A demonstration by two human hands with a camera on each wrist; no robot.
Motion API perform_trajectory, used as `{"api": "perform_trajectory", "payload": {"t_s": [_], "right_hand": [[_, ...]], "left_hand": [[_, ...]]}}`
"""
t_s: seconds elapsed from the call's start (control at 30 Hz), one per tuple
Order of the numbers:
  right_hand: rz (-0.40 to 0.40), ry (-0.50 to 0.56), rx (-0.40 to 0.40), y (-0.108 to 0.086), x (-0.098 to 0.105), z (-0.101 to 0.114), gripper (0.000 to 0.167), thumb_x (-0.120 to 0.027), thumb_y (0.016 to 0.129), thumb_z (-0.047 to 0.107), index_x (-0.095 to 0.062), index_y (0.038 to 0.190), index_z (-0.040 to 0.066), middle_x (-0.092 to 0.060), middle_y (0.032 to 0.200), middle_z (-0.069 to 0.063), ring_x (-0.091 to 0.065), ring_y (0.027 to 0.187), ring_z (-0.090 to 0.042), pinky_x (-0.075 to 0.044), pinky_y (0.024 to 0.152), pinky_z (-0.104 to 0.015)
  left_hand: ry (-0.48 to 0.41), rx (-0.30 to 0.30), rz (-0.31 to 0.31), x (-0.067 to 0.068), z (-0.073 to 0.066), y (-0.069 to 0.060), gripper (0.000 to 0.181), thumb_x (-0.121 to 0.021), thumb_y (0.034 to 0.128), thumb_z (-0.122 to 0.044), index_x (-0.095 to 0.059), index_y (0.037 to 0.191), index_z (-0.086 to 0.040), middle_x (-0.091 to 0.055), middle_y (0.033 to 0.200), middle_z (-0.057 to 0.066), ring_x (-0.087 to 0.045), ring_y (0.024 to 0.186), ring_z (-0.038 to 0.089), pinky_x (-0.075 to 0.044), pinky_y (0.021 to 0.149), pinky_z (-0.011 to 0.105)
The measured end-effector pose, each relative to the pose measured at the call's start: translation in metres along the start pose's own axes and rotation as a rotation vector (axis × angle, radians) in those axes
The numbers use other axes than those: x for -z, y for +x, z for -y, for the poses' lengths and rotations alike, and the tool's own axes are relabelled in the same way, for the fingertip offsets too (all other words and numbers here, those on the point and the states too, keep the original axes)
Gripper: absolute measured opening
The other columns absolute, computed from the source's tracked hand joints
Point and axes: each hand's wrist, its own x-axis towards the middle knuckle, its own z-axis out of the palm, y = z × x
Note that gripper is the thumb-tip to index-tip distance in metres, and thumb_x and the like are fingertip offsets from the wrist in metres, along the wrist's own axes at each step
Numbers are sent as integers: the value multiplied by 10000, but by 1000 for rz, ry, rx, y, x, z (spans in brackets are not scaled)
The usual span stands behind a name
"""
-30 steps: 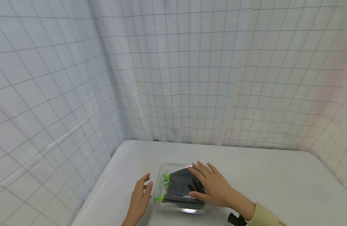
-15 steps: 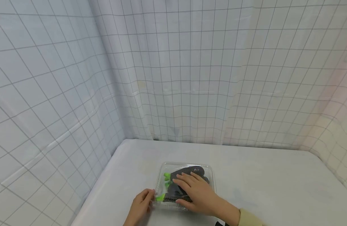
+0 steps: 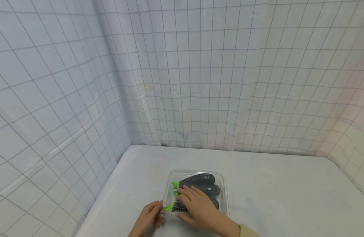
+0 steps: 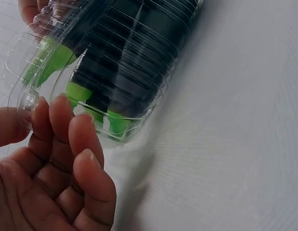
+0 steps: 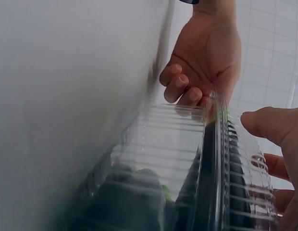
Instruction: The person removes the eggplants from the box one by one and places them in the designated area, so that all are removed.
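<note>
A clear plastic clamshell box point(image 3: 225, 197) lies on the white table. Inside are several dark eggplants point(image 3: 198, 178) with bright green stem ends. My left hand point(image 3: 147, 215) pinches the box's near left corner; in the left wrist view its thumb and index finger meet at the rim, the other fingers curl below. Across the lid, toward the near left part, rests my right hand point(image 3: 198, 209), fingers extended over the eggplants and hiding part of them. The right wrist view shows the ribbed side wall point(image 5: 163, 130) of the box, with the right thumb point(image 5: 264, 122) by the lid.
A white cloth covers the table point(image 3: 276, 194), which extends far to the right of the box. White curtains with a dark grid point(image 3: 199, 75) hang behind and at both sides.
My left hand has come in from beside the box and taken hold of its near left corner. The right hand has slid left and nearer across the lid, uncovering the eggplants' right ends.
</note>
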Motion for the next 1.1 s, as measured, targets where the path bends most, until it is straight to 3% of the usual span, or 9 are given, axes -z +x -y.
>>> {"api": "perform_trajectory", "payload": {"t_s": [0.33,0.57,0.73,0.93,1.1], "right_hand": [[16,-83,7,2,-11,11,373,-692,859,406,-568,1132,183,-558,1291,-60,-510,1205,-285,-409,987,-417],[-9,-56,41,1,-16,8,360,-699,848,416,-567,1127,232,-546,1311,-54,-497,1222,-277,-392,1004,-404],[-19,-55,73,1,-20,6,333,-737,823,362,-599,1114,275,-527,1339,-35,-486,1233,-273,-394,1003,-404],[-76,-68,91,2,-23,6,127,-732,839,319,-649,924,272,-562,1293,-30,-499,1216,-286,-422,973,-421],[-155,-53,80,6,-25,8,169,-776,784,316,-633,835,241,-603,1235,-32,-540,1170,-279,-462,926,-423]], "left_hand": [[-115,-9,111,0,3,1,321,-355,1050,-270,-543,862,-89,-555,675,5,-525,574,84,-456,523,202],[-188,-14,118,-3,6,1,321,-343,1052,-292,-492,822,-125,-538,703,-20,-527,589,80,-445,526,198],[-238,-30,75,-7,11,1,318,-361,1047,-300,-475,814,-116,-527,699,-23,-505,568,67,-428,499,184],[-262,1,-34,-13,12,4,341,-407,1025,-368,-487,813,-112,-528,693,-18,-489,566,72,-420,483,189],[-265,3,-23,-12,10,4,350,-369,1030,-390,-474,822,-129,-538,699,-16,-506,578,79,-428,491,197]]}}
